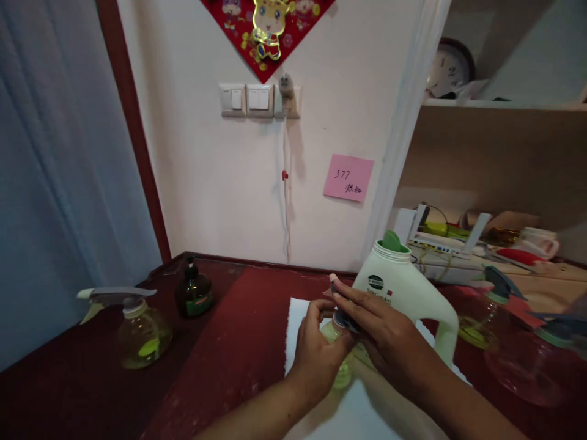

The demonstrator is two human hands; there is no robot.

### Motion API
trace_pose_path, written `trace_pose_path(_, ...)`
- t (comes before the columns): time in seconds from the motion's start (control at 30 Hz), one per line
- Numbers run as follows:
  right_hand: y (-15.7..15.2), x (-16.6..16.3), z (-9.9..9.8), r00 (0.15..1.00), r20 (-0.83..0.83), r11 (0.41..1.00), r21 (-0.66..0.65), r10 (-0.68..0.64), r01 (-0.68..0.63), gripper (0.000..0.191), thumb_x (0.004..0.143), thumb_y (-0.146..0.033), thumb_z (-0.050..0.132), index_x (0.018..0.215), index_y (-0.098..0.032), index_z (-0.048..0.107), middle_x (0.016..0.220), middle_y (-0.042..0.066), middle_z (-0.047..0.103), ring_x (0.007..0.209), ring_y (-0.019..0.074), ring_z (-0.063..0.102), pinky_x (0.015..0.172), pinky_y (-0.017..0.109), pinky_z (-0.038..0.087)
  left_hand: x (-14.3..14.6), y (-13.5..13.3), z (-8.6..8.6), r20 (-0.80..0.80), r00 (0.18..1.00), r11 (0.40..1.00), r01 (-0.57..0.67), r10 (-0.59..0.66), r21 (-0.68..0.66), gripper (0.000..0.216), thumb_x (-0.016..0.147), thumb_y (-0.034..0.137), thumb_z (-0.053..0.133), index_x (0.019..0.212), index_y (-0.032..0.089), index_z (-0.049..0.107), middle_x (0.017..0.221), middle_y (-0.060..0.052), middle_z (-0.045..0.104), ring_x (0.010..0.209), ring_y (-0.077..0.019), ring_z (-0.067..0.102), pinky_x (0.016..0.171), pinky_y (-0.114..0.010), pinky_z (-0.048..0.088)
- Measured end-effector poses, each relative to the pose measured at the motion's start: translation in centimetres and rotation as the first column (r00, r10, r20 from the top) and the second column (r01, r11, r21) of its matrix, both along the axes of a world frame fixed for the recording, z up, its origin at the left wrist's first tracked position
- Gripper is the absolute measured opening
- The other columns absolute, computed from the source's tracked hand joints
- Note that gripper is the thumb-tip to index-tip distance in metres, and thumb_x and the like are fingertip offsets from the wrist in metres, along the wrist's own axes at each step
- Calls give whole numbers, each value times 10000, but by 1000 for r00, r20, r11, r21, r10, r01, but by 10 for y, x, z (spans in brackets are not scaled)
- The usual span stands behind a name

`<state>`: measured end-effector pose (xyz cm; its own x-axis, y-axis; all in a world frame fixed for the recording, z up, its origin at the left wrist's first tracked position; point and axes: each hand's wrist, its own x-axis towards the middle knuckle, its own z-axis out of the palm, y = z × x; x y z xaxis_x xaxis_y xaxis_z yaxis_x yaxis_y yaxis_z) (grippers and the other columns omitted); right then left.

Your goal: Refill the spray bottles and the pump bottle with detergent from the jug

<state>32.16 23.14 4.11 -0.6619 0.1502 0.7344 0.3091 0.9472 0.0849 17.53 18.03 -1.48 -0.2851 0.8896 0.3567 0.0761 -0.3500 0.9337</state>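
My left hand [318,351] is wrapped round the body of a small clear spray bottle [342,373] holding yellowish liquid, which stands on a white cloth [298,324]. My right hand [376,330] is closed over the bottle's dark spray head [340,305] from above. Just behind the hands stands a large white detergent jug [403,287] with its green neck open.
On the dark red table [238,342] a spray bottle [137,327] with yellow liquid and a dark pump bottle [193,290] stand at the left. Two more clear spray bottles [486,311] sit at the right. A cluttered shelf [481,244] lies behind them.
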Motion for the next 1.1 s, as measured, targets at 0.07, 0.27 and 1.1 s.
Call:
trace_pose_path(0.07, -1, 1, 0, 1000, 10, 1000, 29, -3, 3, 435, 951, -17, 447, 1352, -97, 597, 1408, 266, 597, 1296, 235, 614, 976, 410, 600, 1, 1, 2, -13, 999, 998, -51, 50, -46, 363, 721, 272, 821, 1011, 184, 621, 1036, -69, 701, 994, -257, 622, 907, -374, 473)
trace_pose_path(0.27, -1, 2, 0, 1000, 6, 999, 53, -13, 13, 427, 952, -13, 433, 1335, -100, 600, 1376, 265, 624, 1303, 231, 608, 984, 429, 597, -1, 1, 1, -106, 992, 997, -69, 67, -17, 243, 806, 333, 761, 985, 200, 665, 1040, -70, 703, 1035, -272, 610, 915, -384, 473)
trace_pose_path(1.1, -3, 4, -5, 1000, -19, 995, 96, -11, 13, 446, 941, -5, 513, 1373, -110, 552, 1395, 272, 598, 1298, 293, 600, 968, 504, 606, 2, -1, -7, -153, 987, 998, -51, 58, 48, 187, 899, 312, 649, 1053, 208, 677, 1076, -82, 684, 1046, -273, 599, 950, -404, 463)
